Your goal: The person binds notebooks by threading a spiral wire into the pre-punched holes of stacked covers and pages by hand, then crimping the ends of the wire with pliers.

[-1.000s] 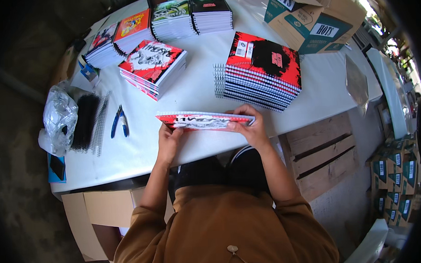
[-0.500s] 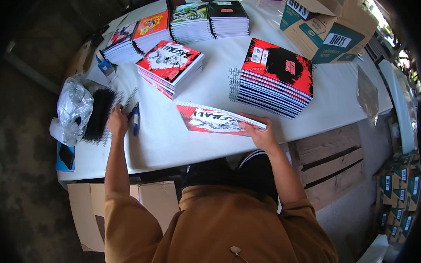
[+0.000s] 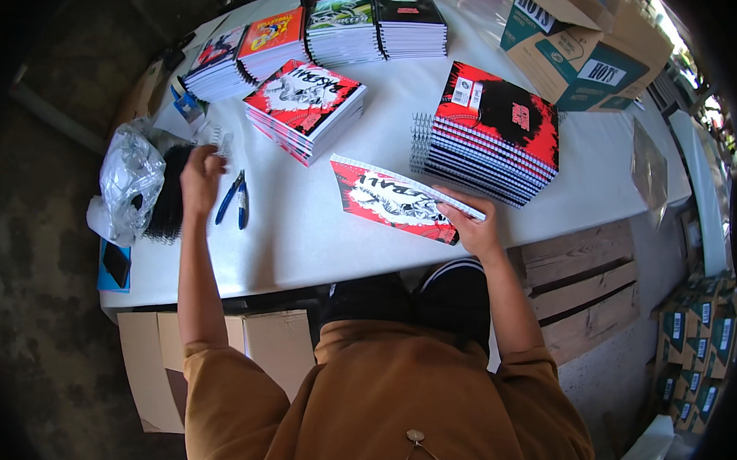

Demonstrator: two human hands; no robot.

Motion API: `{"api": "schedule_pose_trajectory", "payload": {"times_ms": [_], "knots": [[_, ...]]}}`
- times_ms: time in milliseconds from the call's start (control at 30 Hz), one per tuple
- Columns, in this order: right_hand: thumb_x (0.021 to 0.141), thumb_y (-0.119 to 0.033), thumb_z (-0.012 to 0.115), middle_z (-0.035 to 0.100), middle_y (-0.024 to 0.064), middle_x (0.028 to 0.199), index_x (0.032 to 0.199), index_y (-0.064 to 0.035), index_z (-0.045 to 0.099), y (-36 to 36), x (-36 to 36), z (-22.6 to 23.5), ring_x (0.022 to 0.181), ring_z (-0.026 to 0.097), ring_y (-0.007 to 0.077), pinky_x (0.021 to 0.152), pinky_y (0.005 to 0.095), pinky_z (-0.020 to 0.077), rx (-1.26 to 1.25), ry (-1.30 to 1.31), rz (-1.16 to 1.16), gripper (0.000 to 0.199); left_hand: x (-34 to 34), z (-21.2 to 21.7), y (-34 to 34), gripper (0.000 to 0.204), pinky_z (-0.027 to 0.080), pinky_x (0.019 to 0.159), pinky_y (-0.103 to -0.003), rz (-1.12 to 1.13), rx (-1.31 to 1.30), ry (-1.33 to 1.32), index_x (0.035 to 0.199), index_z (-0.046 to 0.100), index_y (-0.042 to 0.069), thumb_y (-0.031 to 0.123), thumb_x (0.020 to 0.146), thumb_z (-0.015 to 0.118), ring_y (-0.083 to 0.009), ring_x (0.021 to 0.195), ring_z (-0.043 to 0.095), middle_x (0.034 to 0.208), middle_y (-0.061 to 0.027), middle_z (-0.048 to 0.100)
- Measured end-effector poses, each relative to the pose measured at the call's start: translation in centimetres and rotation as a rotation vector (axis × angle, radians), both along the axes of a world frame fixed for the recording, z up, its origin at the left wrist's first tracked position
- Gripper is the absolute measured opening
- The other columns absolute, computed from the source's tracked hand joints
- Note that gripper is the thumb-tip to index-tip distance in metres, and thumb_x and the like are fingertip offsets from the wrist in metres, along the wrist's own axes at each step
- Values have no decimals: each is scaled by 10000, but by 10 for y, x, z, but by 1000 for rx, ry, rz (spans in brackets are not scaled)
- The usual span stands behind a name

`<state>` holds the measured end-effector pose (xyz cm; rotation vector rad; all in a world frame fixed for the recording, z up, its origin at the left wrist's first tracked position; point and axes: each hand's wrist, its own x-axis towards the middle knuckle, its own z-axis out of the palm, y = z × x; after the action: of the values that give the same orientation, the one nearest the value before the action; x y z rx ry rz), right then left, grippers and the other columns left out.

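findings: your right hand (image 3: pixel 475 228) is closed on the right end of a red-and-white notebook (image 3: pixel 388 204), which is tilted above the worktop (image 3: pixel 303 245), towards its near edge. no coil is visible along its upper edge; judged unbound.

your left hand (image 3: pixel 200 178) is at the worktop's left end, fingers partly curled, beside the dark wire coils (image 3: pixel 166 204); whether you have hold of one, i cannot tell.

done, as judged: the stack of red-and-black notebooks (image 3: pixel 496 134), right of the middle, has coils fitted, with long coil ends (image 3: pixel 420 141) jutting from its left side.

left, as judged: those ends appear untrimmed, the blue-handled pliers (image 3: pixel 242 212) lying out of hand near your left forearm; your held notebook lacks its coil; the stack of red-and-white notebooks (image 3: pixel 305 93), nearer the far edge, cannot be confirmed as bound.
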<state>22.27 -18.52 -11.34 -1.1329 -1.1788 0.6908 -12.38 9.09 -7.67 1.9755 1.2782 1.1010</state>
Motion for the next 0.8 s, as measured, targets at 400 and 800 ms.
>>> {"api": "schedule_pose_trajectory", "payload": {"times_ms": [400, 800], "knots": [[820, 31, 576, 635, 145, 1058, 1079, 46, 606, -4, 2, 1, 929, 590, 125, 841, 252, 456, -7, -60, -4, 260, 108, 28, -110, 437, 416, 646, -316, -463, -158, 165, 863, 567, 10, 408, 944, 405, -186, 624, 483, 665, -136, 533], [660, 91, 614, 602, 192, 1111, 1084, 20, 611, -2, 11, -3, 1063, 577, 277, 941, 322, 425, 159, -126, 183, 430, 111, 47, -95, 364, 320, 446, -195, -480, -800, -74, 719, 508, 68, 364, 929, 478, -61, 492, 402, 584, 27, 453]]}}
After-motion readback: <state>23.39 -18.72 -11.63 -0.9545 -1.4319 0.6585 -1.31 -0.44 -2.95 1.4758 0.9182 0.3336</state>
